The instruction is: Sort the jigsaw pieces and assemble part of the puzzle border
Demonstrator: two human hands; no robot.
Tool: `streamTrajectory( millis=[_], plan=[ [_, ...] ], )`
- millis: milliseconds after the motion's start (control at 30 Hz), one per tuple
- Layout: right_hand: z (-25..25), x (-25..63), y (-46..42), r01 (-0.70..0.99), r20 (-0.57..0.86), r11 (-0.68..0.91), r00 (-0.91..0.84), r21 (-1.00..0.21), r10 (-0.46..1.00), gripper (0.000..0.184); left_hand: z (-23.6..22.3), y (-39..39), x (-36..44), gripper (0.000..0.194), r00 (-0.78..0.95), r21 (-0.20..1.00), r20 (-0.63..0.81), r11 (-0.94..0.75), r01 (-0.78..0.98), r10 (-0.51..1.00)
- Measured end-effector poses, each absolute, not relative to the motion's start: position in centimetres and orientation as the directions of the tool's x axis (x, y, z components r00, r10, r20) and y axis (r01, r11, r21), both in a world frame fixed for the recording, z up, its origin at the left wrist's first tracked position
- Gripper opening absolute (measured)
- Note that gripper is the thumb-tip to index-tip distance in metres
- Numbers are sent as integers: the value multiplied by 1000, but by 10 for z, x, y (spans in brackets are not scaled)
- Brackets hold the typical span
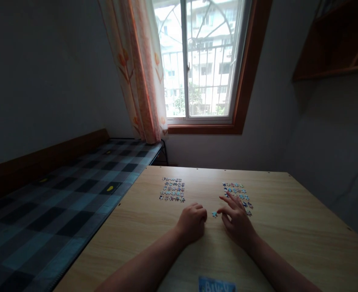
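Note:
My left hand [192,222] rests on the wooden table, its fingers curled into a loose fist; whatever is inside, if anything, is hidden. To its right lies a light-blue jigsaw puzzle piece [214,214] on the wood. My right hand [236,219] has its fingers spread, with one fingertip at or very near the right edge of that piece; contact is unclear. Rows of small puzzle pieces [235,190] lie just beyond my right hand, which covers part of them. Farther left, another block of pieces [173,189] is laid out in several rows.
A blue printed packet or card [217,284] lies at the near edge of view, partly cut off. Beside the wooden table [288,227] on the left stands a bed with a checked cover [84,190]. Beyond are a curtain [142,81] and a window [209,73].

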State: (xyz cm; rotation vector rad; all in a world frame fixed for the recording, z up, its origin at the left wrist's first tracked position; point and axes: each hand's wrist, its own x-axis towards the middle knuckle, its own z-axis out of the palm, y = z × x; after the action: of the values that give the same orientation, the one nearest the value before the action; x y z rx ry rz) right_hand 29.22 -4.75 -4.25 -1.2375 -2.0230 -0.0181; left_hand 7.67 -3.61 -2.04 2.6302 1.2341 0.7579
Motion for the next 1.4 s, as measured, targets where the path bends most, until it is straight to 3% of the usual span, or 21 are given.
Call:
streamTrajectory(
  millis=[333, 833, 1200, 1400],
  plan=[
    [-44, 294, -47, 764, 584, 518, -234, -384, 777, 29, -22, -33, 75, 20, 433, 445, 401, -585, 678, 807],
    [-46, 297, -48, 758, 579, 511, -220, -405, 786, 27, -20, -37, 74, 18, 412, 490, 372, -553, 673, 832],
    [-45, 297, -53, 758, 631, 536, -217, -372, 745, 28, -20, -39, 73, 16, 431, 442, 414, -591, 675, 802],
    [-37, 301, -56, 750, 725, 583, -207, -313, 656, 28, -20, -40, 76, 13, 487, 350, 381, -610, 711, 786]
  ],
)
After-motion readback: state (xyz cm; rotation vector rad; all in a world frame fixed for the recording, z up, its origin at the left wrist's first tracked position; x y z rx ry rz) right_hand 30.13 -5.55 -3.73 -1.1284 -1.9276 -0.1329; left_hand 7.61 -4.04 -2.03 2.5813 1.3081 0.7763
